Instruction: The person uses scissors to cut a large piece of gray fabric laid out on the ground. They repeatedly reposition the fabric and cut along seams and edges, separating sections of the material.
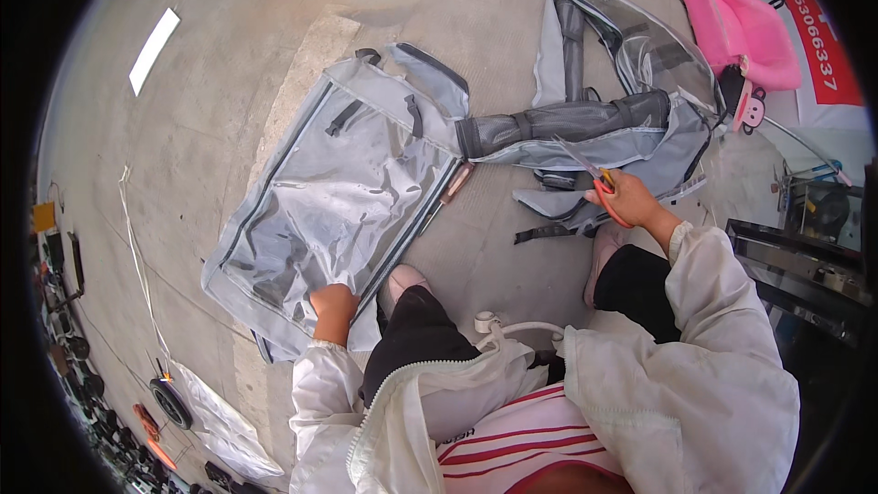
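Observation:
A large grey fabric cover (274,160) with a crinkled clear plastic panel (338,192) lies spread on the floor. My left hand (334,304) is closed on the panel's near end, its fingertips hidden in the folds. In my right hand (636,199) is a pair of scissors (604,185) with red and orange handles, its blades parted slightly and pointing away to the left. Beneath the blades lies the cover's other part, with a rolled dark mesh flap (567,123) and black straps. A tool with a pinkish handle (457,181) and thin metal shaft rests along the panel's right edge.
At the far right stand a pink bag-like item (741,32) and a red sign (820,37). Dark metal frames (805,265) are close on my right. Along the left lie a white cord (137,256), a small wheel (171,402) and a white sheet (224,421).

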Available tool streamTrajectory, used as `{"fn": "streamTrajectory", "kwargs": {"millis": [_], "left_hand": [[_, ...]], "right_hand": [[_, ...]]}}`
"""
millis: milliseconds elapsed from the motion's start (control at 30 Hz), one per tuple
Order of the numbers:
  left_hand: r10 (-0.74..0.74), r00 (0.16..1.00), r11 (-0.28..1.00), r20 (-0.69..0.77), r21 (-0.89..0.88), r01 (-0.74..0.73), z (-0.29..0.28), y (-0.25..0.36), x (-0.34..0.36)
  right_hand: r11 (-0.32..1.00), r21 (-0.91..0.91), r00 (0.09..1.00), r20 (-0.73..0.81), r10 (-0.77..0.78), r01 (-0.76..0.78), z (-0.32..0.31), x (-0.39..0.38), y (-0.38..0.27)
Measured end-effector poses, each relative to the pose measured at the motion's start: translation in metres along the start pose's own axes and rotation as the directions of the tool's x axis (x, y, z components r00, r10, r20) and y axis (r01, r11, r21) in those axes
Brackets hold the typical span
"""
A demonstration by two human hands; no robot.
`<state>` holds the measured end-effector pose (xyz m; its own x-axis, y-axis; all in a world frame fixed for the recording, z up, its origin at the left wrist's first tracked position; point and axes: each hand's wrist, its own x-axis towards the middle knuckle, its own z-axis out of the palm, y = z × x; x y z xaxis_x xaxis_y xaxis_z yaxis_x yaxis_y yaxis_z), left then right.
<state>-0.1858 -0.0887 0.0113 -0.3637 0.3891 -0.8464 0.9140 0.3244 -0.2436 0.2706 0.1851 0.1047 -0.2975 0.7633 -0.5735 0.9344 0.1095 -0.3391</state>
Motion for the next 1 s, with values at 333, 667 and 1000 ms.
{"fn": "streamTrajectory", "kwargs": {"millis": [333, 667, 1000], "left_hand": [[0.349, 0.749, 0.801, -0.563, -0.236, -0.55, -0.089, 0.136, 0.087], [0.423, 0.763, 0.831, -0.488, -0.126, -0.541, -0.097, 0.175, 0.13], [0.426, 0.624, 0.753, -0.655, -0.126, -0.646, -0.102, 0.165, 0.101]], "right_hand": [[0.923, 0.303, 0.761, 0.648, -0.016, -0.238, 0.131, 0.053, -0.088], [0.672, 0.453, 0.684, 0.721, 0.111, -0.586, 0.164, 0.088, -0.12], [0.449, 0.669, 0.78, 0.615, 0.114, -0.593, 0.188, 0.109, -0.135]]}}
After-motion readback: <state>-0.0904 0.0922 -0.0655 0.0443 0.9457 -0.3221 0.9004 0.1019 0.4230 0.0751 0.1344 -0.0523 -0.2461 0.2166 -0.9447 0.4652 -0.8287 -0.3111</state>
